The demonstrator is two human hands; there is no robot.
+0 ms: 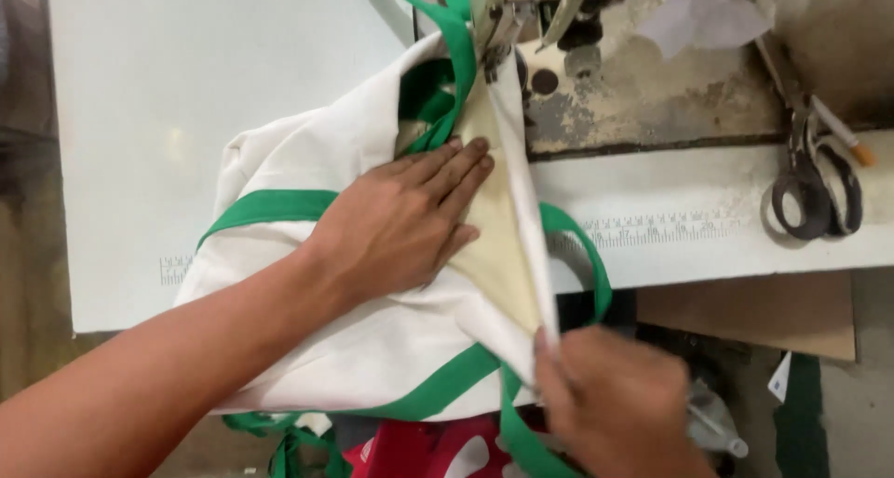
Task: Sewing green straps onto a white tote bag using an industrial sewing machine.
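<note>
White worktop (186,87) carries everything, printed ruler strips along its front edge. Cream fabric bag (372,348) with green binding trim (270,205) lies spread over the worktop's front edge, its far end running under the sewing machine (633,87) at the needle area, near end hanging off the edge. Sewing machine bed is worn, grey, stained, just right of the bag's top. Left hand (405,222) open, flat, palm down on the bag below the presser foot (494,45), fingers spread and pointing at the machine, pressing the cloth. Right hand (619,403) at the bag's lower corner, off the worktop edge, fingers pinching the folded seam edge (526,208), which runs taut from there up to the presser foot. Black-handled scissors (819,194) lie on the worktop well right of the bag, beside the machine bed. Red cloth (419,450) below the bag's near end, under the worktop edge
</note>
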